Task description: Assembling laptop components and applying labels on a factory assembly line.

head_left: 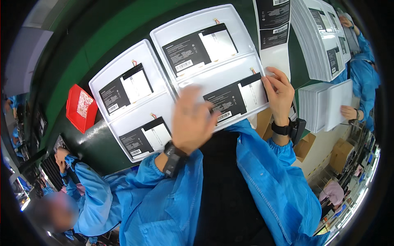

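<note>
Two white trays, a left tray point(95, 87) and a right tray point(155, 39), lie side by side on the table. Each has two compartments, with one flat battery pack in each. The packs are silvery with black printed labels and short coloured wires. My left hand point(191, 119), smeared by motion, is over the inner edges of the trays, beside the near pack point(225, 100) of the right tray. It covers part of that pack's left end. My right hand point(280, 92) has bent fingers and a thumb at the same pack's right end, by the tray rim. Whatever sits between its fingertips is too small to make out.
A strip of black labels point(274, 20) on pale backing runs beside the right tray. Tall tray stacks point(314, 49) and a lower stack point(324, 104) stand at the right, with a co-worker's hand point(350, 112) there. A red bin point(76, 108) with small pieces stands left. Another person point(92, 197) sits lower left.
</note>
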Motion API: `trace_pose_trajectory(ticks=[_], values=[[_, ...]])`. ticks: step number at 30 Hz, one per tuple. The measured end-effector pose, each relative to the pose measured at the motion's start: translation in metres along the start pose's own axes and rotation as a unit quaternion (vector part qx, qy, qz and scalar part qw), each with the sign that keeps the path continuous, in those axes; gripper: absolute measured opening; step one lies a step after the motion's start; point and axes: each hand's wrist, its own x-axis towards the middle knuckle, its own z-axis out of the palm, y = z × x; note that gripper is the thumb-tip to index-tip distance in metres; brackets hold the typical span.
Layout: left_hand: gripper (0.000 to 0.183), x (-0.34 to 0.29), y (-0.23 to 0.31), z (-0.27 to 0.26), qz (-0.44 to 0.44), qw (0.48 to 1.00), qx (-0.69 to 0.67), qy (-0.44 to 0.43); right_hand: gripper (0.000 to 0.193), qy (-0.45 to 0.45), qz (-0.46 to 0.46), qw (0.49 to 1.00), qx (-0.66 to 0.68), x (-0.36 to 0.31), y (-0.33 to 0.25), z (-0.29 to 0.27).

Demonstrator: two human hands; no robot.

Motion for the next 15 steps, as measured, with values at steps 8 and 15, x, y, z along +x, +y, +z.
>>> trace_pose_trajectory(ticks=[8,15], values=[[0.021,0.005,-0.041,-0.014,-0.137,0.974,0.136,0.12,0.01,0.036,-0.101,0.994,-0.013,0.008,-0.037,-0.029],[0.011,-0.006,-0.032,-0.072,-0.396,0.889,-0.173,0.152,0.012,-0.01,-0.127,0.99,0.067,0.005,-0.065,-0.01]])
